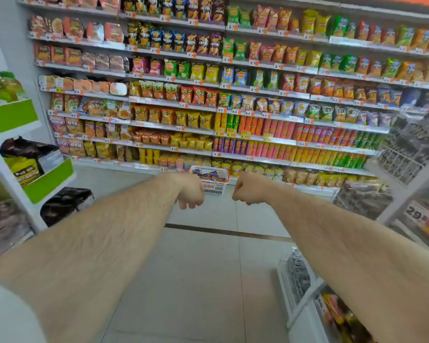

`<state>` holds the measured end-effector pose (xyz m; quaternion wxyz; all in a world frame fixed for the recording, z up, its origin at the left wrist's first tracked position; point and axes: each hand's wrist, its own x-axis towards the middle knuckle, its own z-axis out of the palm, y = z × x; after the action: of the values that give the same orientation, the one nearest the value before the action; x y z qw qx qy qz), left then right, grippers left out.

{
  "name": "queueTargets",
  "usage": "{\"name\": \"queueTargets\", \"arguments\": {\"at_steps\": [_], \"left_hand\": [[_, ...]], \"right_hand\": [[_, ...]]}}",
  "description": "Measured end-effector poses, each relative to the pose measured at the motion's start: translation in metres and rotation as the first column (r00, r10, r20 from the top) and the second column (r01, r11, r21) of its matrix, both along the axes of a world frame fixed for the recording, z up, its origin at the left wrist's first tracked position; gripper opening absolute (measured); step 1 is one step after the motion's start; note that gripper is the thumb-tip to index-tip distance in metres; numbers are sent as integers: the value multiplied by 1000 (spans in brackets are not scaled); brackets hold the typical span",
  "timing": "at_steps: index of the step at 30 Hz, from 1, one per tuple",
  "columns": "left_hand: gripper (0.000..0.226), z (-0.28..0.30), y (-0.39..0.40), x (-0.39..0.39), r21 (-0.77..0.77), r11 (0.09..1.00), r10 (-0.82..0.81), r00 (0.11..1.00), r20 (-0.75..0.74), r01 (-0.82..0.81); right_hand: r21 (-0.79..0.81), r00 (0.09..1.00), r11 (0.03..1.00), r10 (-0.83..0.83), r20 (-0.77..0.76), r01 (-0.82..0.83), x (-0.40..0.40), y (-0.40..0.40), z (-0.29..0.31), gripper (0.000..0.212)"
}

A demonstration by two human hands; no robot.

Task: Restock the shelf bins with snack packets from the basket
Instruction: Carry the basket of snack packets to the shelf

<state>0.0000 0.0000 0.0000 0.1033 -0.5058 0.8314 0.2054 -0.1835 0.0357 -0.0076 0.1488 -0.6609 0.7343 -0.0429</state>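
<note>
Head camera, snack aisle: a person stands facing a tall white wall of shelves point(233, 125) packed row on row with bright crisp bags and tubes, both bare forearms stretched out ahead. The left hand point(190, 191) and the right hand point(245, 191) hang side by side, apart from each other, fingers curled under into loose fists and holding nothing that can be seen. Beyond and between them, on the pale tiled floor point(196, 280) at the foot of the shelving, sits a white slotted plastic basket with an orange rim point(213, 188), with small purple and orange snack packets point(212, 176) heaped inside it; the left hand partly overlaps its near corner in the view, though it does not appear to touch it. To the left stands a green-and-white display stand with slanted bins point(50, 180) holding dark and yellow bags; a wire rack point(401, 167) lies to the right, blurred. Restocking looks to be at or near its start: the basket seems well filled, no packet is in hand, and the person stands well back from it. Which bins are short of stock cannot be told from here.
</note>
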Motion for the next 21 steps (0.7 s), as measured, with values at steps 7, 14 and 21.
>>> {"name": "queueTargets", "arguments": {"at_steps": [7, 14, 21], "left_hand": [[20, -75, -54, -18, 167, 985, 48, 999, -23, -43], [25, -136, -154, -70, 238, 966, 119, 992, -53, -103], [26, -166, -288, -142, 216, 962, 175, 984, -30, -165]], "right_hand": [[88, 996, 995, -57, 70, 51, -14, -50, -72, 24], [148, 992, 988, -51, 115, 33, -69, -155, -138, 25], [229, 950, 971, -138, 281, 73, -146, -286, -174, 23]]}}
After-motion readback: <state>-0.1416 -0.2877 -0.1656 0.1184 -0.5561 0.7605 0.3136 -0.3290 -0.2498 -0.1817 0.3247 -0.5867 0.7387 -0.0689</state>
